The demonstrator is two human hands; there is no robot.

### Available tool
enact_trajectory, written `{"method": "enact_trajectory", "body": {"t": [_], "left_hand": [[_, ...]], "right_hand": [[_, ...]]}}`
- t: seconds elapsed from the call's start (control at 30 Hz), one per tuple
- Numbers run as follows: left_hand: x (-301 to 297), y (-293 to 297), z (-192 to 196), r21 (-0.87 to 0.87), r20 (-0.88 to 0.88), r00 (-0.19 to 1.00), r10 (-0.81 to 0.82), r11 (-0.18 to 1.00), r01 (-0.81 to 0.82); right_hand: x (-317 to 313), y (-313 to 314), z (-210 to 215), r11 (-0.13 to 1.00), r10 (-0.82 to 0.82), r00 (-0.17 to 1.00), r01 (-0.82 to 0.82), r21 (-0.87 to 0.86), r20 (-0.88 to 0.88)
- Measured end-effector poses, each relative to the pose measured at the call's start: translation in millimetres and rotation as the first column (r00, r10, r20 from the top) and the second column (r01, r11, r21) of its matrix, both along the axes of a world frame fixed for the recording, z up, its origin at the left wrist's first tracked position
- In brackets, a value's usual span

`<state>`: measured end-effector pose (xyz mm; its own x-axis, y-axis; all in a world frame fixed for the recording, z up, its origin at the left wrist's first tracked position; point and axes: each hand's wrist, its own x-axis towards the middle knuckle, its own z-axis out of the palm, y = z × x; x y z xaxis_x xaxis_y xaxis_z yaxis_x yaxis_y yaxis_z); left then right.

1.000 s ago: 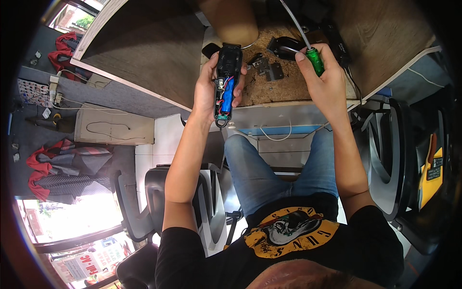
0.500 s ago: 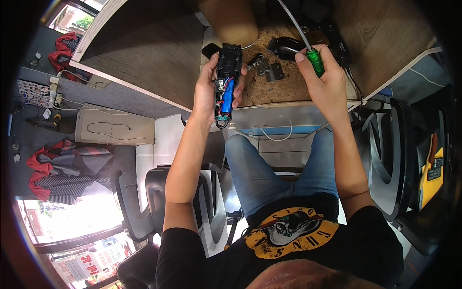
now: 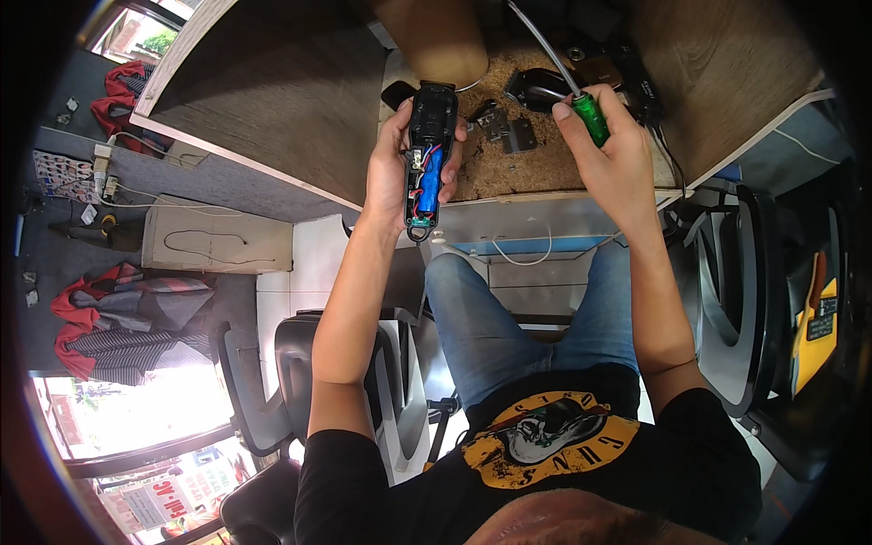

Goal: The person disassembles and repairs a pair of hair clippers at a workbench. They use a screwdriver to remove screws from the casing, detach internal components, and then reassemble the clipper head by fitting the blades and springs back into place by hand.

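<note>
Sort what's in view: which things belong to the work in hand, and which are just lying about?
Part of the work:
opened clipper, in the left hand
green-handled screwdriver, in the right hand
probably the loose dark pieces on the brown board

Apparently just lying about:
red-and-grey clothing
yellow object at far right

The brown, speckled desk (image 3: 509, 187) carries a black clipper (image 3: 536, 88), dark flat parts (image 3: 518, 134) and, farther back, a tan cylinder (image 3: 445, 45).
</note>
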<state>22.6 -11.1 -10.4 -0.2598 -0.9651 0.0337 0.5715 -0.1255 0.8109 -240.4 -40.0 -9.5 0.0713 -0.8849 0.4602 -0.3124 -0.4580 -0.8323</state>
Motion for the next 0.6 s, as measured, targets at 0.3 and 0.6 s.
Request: {"method": "enact_trajectory", "body": {"t": [0.3, 0.6], "left_hand": [[-0.5, 0.5, 0.2, -0.011, -0.01, 1.0, -0.005, 1.0, 0.005], [-0.2, 0.7, 0.6, -0.012, 0.019, 1.0, -0.008, 1.0, 0.009]], "right_hand": [[0.9, 0.6, 0.4, 1.0, 0.015, 1.0, -0.015, -0.003, -0.012], [1.1, 0.5, 0.0, 1.0, 0.015, 1.0, -0.016, -0.02, -0.02]]}}
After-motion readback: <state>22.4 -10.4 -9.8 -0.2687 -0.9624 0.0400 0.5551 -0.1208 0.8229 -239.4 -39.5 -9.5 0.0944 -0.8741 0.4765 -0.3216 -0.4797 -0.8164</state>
